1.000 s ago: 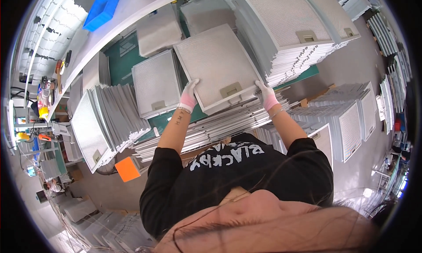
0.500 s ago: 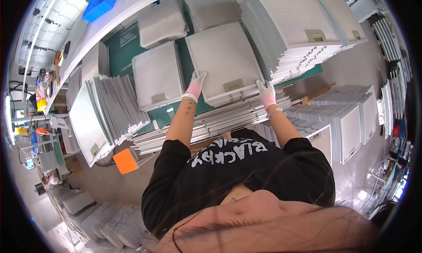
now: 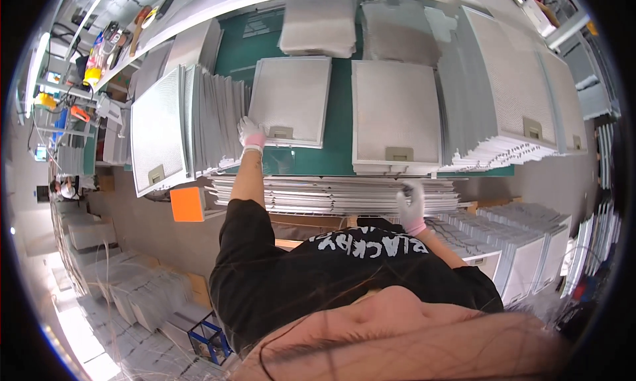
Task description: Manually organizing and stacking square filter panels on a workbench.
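Observation:
Two flat metal mesh filter panels lie side by side on the green mat [image 3: 338, 126]. My left hand [image 3: 252, 133], in a white and pink glove, grips the near left corner of the left filter panel [image 3: 291, 96]. The right filter panel [image 3: 395, 113] lies flat with no hand on it. My right hand [image 3: 412, 205], gloved the same way, rests with fingers apart on the flat stack of filter panels [image 3: 318, 195] along the table's front edge, close to my body.
Upright rows of filter panels stand at the left [image 3: 199, 116] and right [image 3: 510, 109] of the mat. Two piles of grey mesh pads [image 3: 319, 25] lie at the back. An orange block [image 3: 187, 203] sits at the left, and more filter stacks [image 3: 523, 248] at the lower right.
Both hands held the right panel by its near edge; it now lies on the mat. My left hand moved left to the other panel and my right hand dropped back onto the front stack.

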Available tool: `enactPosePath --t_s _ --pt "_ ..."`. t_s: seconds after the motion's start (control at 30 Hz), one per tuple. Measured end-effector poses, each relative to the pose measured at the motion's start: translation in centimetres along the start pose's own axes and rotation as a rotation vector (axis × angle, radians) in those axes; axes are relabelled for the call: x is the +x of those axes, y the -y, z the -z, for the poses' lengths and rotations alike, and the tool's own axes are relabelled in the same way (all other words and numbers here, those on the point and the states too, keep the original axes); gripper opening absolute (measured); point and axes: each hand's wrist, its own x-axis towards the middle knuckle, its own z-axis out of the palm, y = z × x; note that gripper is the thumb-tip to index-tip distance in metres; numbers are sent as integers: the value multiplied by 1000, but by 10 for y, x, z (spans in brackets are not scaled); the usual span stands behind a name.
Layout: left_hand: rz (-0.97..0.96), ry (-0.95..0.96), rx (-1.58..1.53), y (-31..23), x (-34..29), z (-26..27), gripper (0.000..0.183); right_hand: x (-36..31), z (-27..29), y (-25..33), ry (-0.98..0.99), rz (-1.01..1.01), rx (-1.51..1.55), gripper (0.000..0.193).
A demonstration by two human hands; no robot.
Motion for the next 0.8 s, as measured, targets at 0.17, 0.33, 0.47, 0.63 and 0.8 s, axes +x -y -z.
enactPosePath --t_s 0.17,0.33,0.47,0.63,0.8 --pt "191 396 -26 0 25 7 35 5 -34 39 335 38 71 20" --pt "277 283 -24 -20 3 32 25 14 -33 56 411 109 -34 19" --pt "154 369 -203 -2 2 49 31 23 -30 63 394 73 -11 17" --pt "16 205 -742 39 -29 93 45 40 -22 68 326 -38 90 15" --pt "108 311 -1230 -8 -103 148 44 89 -6 73 253 -126 207 43"
